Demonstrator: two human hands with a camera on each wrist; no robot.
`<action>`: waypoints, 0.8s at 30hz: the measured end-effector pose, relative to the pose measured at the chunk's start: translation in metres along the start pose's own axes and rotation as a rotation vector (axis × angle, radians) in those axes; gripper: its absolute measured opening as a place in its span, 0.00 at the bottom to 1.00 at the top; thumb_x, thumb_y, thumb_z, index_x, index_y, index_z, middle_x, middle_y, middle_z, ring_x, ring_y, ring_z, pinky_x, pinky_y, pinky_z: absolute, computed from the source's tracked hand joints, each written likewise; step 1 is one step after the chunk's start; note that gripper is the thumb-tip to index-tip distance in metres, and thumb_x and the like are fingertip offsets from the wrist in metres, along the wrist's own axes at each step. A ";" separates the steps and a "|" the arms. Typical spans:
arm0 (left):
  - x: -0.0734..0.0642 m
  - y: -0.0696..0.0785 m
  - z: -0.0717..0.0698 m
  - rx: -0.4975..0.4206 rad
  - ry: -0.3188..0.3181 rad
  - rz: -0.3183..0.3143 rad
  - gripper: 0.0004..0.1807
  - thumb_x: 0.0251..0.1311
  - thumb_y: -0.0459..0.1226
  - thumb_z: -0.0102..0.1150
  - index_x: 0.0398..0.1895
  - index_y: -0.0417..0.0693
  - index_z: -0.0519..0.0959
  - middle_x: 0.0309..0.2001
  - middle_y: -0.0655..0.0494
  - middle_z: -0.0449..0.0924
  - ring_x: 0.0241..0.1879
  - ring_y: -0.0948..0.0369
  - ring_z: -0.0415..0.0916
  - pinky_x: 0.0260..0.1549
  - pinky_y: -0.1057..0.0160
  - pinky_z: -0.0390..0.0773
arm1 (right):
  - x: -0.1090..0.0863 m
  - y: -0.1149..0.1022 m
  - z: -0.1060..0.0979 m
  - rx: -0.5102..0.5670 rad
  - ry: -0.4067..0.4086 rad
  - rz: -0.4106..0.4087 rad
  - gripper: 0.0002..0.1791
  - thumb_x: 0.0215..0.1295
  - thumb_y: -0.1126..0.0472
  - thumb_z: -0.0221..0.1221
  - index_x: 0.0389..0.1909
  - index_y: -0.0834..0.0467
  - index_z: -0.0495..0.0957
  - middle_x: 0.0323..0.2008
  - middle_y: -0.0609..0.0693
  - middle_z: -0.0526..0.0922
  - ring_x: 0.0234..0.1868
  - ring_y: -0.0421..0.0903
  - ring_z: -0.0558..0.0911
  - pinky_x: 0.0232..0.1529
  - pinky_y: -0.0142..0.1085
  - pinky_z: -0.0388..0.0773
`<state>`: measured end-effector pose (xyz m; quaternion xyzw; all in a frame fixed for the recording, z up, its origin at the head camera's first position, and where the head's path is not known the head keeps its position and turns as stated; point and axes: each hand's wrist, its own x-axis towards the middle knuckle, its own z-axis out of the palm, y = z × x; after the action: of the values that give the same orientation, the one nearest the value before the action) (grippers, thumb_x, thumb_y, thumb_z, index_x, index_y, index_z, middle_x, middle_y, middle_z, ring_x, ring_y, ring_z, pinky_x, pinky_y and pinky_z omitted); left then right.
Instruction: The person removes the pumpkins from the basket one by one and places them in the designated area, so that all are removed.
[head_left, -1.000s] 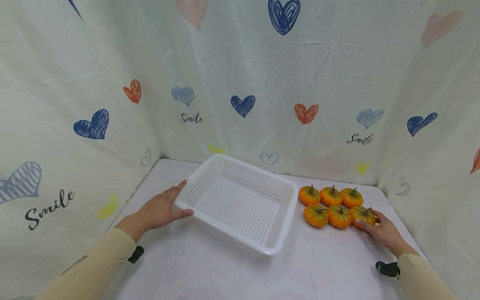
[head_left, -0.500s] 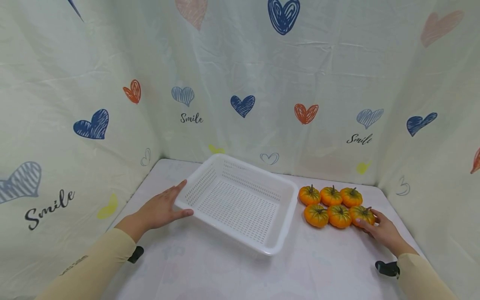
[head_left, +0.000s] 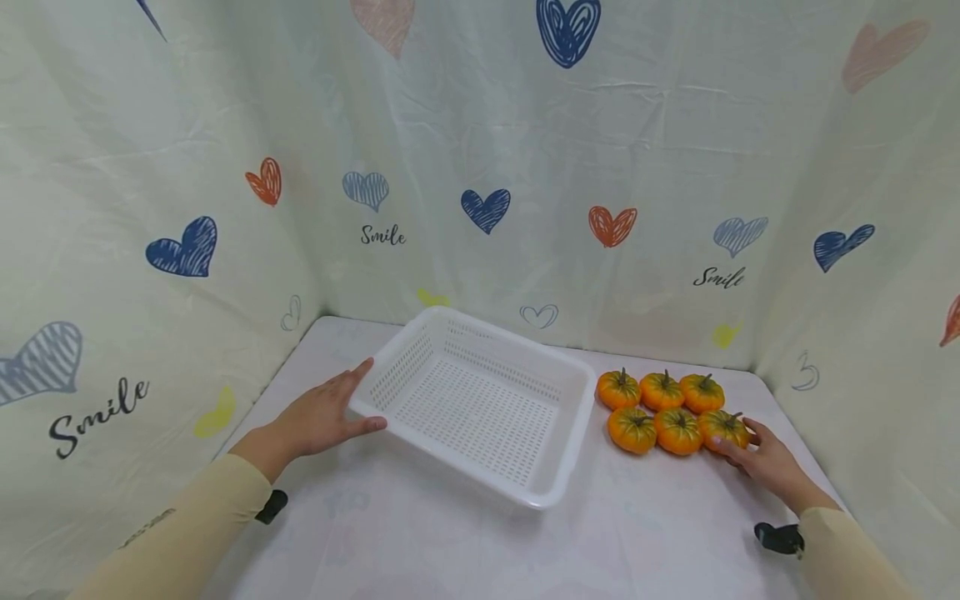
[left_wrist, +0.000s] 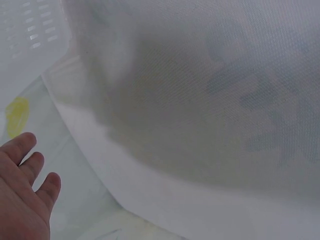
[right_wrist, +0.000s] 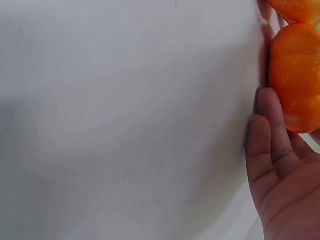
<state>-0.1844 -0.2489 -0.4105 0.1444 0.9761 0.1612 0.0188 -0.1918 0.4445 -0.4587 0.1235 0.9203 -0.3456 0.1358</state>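
Note:
A white perforated plastic basket (head_left: 480, 417) sits at an angle on the table, with nothing inside. At its left corner my left hand (head_left: 311, 421) rests with fingers extended, thumb and index finger at the rim; in the left wrist view the other fingers (left_wrist: 49, 189) spread loosely below the basket wall (left_wrist: 32, 55). Several small orange pumpkins with greenish tops stand in two rows right of the basket. My right hand (head_left: 772, 468) holds the front-row rightmost pumpkin (head_left: 723, 429) around its right side, thumb in front, fingers behind and beneath; the right wrist view shows this orange pumpkin (right_wrist: 297, 80) against the fingers.
A pale cloth covers the table (head_left: 420, 542). Curtains (head_left: 480, 125) printed with hearts hang close behind and along both sides. The back-row left pumpkin (head_left: 618, 390) stands right beside the basket's right rim.

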 end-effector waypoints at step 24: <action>-0.001 0.001 -0.019 0.099 -0.001 0.022 0.65 0.49 0.80 0.43 0.79 0.42 0.52 0.72 0.34 0.59 0.71 0.36 0.54 0.64 0.34 0.59 | -0.044 -0.061 -0.036 -0.166 0.166 -0.320 0.54 0.72 0.39 0.55 0.76 0.70 0.36 0.67 0.79 0.56 0.56 0.75 0.70 0.45 0.61 0.79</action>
<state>-0.1850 -0.2543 -0.3923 0.1562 0.9812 0.1129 0.0101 -0.1764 0.4179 -0.3811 -0.0082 0.9615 -0.2745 0.0127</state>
